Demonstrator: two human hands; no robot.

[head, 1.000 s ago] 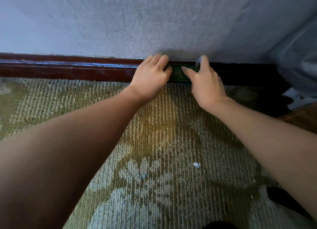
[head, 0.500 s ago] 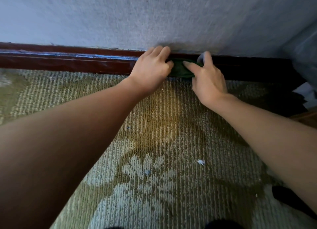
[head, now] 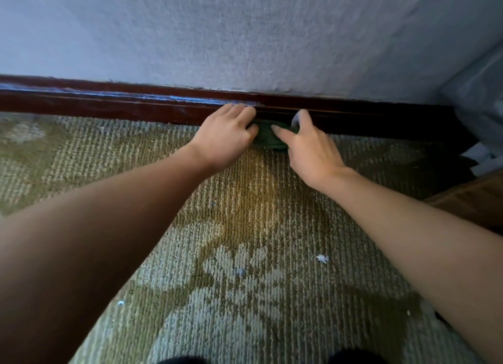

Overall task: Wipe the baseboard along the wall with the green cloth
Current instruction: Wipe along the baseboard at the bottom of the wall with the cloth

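Head view: left hand point(head: 227, 137) and right hand point(head: 310, 148) both grip the green cloth point(head: 268, 139) against the baseboard point(head: 109, 105)

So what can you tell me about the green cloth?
The green cloth is dark green, soft-looking fabric, bunched into a small wad. It sits low where the baseboard meets the carpet, pressed against the dark wood. The left hand holds its left end and the right hand its right, thumbs on it. Much is hidden.

Patterned green carpet point(head: 245, 200) w/ white bits point(head: 322, 259)
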